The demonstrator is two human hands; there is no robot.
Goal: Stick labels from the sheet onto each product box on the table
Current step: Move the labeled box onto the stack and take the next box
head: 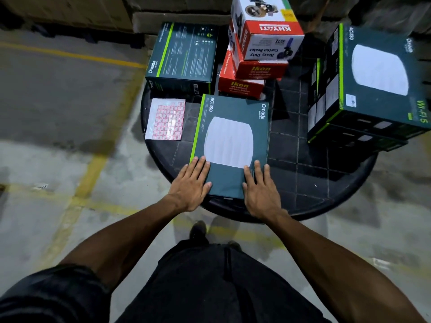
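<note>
- Both hands lie flat w/ fingers straight on the near end of the green box (233, 136) – left hand (191, 183) at its near-left corner, right hand (260, 187) at the near-right edge. Palms down, nothing pinched or curled round.
- That box lies flat at the front of the round black table (326, 183), printed face up.
- Label sheet (166, 119) lies just beside the box on its left, flat on the tabletop, apart from both hands. Grid of small red-bordered stickers; some cells near the top right look already bare.
- Handling, box: rigid card, smooth printed skin – prob. slides easily on the table, so a flat palm to pin it while a label is pressed on looks sensible. Weight can't be judged from here.
- Handling, sheet: thin, light, floppy – likely to lift w/ the sticker unless one hand holds it down. Best taken at a sticker's corner w/ a fingernail; small labels may curl or stick to the finger.
- Other boxes wait behind: a second green box (184, 57) at the back left, red-and-white boxes (256, 54) stacked in the middle, a green stack (373, 78) at right whose top box shows a small white tag.
</note>
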